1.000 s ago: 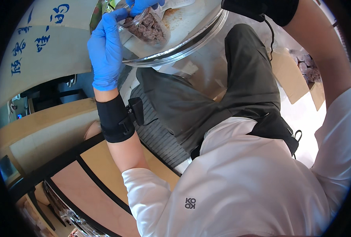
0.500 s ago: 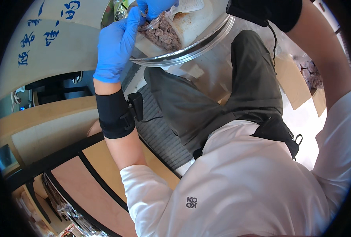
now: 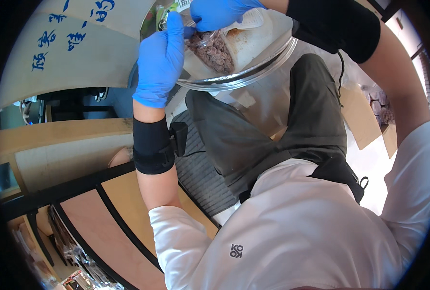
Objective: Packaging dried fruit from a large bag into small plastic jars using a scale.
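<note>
My left hand [image 3: 159, 63], in a blue glove, is closed at the side of a clear plastic package, thumb pointing up. Wrinkled brownish-purple pieces [image 3: 214, 55] fill the package; whether it is a bag or a tub I cannot tell. My right hand [image 3: 218, 13], also blue-gloved, has its fingers bent together at the package's upper end, close to the left fingertips. What those right fingers pinch is hidden. Beneath both hands is a large round tray [image 3: 244, 83] with a shiny silver rim, and brown crumbs lie on its pale surface.
A green and silver packet [image 3: 163, 18] lies at the tray's far left. Beyond my left arm stands a pale panel [image 3: 79, 58] with blue brush writing. A cardboard box [image 3: 362, 121] with several clear-wrapped items [image 3: 380, 107] sits at the right. Black-framed boards [image 3: 103, 232] fill the lower left.
The whole view has shifted, so hands and tray sit lower and further right. My right hand now shows more fully, its fingers still at the package's upper end.
</note>
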{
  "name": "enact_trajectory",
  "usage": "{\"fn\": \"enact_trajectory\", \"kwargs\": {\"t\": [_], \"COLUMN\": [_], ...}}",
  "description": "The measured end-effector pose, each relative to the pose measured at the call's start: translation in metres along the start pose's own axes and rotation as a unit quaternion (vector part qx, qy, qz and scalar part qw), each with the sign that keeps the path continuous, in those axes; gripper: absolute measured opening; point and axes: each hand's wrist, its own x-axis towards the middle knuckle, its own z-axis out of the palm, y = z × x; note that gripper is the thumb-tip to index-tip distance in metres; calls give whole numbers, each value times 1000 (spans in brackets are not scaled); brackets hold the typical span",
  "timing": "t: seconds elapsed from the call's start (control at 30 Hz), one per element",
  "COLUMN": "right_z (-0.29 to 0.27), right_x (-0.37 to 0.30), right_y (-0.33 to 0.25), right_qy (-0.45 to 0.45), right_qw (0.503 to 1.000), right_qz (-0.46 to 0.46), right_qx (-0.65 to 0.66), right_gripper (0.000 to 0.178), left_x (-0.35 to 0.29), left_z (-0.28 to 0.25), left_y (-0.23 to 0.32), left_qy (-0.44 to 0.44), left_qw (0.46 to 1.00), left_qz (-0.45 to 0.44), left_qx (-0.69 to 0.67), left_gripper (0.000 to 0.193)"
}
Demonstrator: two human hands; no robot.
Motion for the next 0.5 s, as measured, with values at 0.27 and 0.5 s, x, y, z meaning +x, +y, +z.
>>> {"fn": "enact_trajectory", "kwargs": {"t": [0.27,0.5], "right_z": [15,15], "right_x": [-7,-11], "right_y": [18,21], "right_qy": [245,276], "right_qw": [967,958], "right_qz": [-68,-62], "right_qx": [5,54], "right_gripper": [27,25], "left_x": [-1,-5], "left_z": [1,11], "left_y": [0,-5], "left_qy": [-56,61], "left_qw": [998,988], "left_qz": [-29,-42], "left_qx": [-18,-139], "left_gripper": [69,52]}}
